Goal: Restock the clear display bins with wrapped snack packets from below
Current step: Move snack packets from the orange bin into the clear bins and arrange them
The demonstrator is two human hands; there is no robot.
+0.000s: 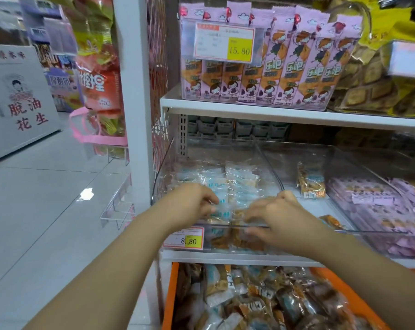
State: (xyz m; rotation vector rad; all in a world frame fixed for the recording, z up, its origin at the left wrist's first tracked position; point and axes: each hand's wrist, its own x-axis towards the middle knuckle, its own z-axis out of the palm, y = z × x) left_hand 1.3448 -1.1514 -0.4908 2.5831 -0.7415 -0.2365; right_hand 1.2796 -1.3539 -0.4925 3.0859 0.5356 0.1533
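Note:
A clear display bin (268, 160) sits on the middle shelf, holding several wrapped snack packets (235, 184) in pale blue and brown wrappers. Both of my hands reach into its front. My left hand (194, 201) lies over the packets with its fingers bent down onto them. My right hand (275, 215) rests on the packets just behind the bin's front lip, fingers curled among them. The frame is blurred, so a firm grip on any one packet does not show. Below the shelf, an orange box (170, 296) is full of the same wrapped packets (261, 298).
A second clear bin (339, 167) to the right holds a few brown packets (311, 182). Purple packets (377, 206) fill the bin further right. Purple stick packs (285, 65) stand on the shelf above. A price tag (185, 239) reads 8.80. White upright post (135, 91) at left, tiled aisle beyond.

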